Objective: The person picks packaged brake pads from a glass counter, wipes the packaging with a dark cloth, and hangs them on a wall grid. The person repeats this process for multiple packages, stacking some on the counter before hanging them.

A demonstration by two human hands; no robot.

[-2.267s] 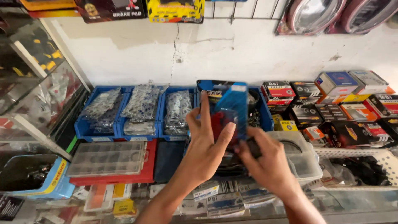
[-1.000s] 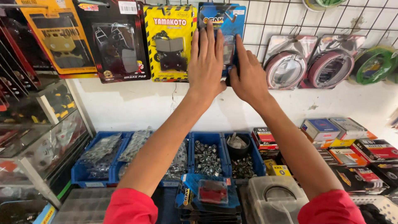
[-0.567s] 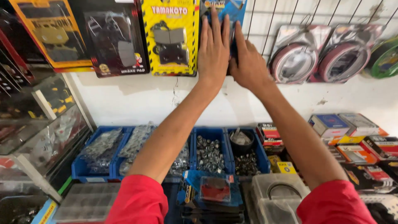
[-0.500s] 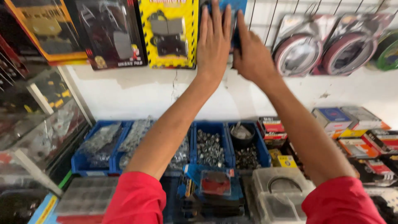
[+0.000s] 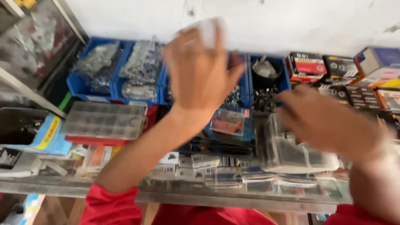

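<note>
a white plastered wall backs a crowded shop counter, and we look down on it through heavy motion blur. along the wall stands a row of blue bins holding bagged metal parts, with a black cup sitting in the rightmost bin. to the right of the bins we see stacked small boxes in red, black and blue.

our left hand is raised above the middle bins, fingers spread and pointing up, back of the hand toward us. something pale and blurred shows at its fingertips; we cannot tell whether it is held or what it is. our right hand hangs lower on the right, fingers loosely curled and pointing left, just over a clear plastic container; whether it touches the container we cannot tell. the two hands are well apart, and red sleeves show at the bottom edge.

between the forearms lies a blue blister pack with a reddish part inside, resting on dark flat packages. on the left a clear compartment organiser sits on top of a red case. small labelled packets line the front, near the glass edge of the counter.
</note>
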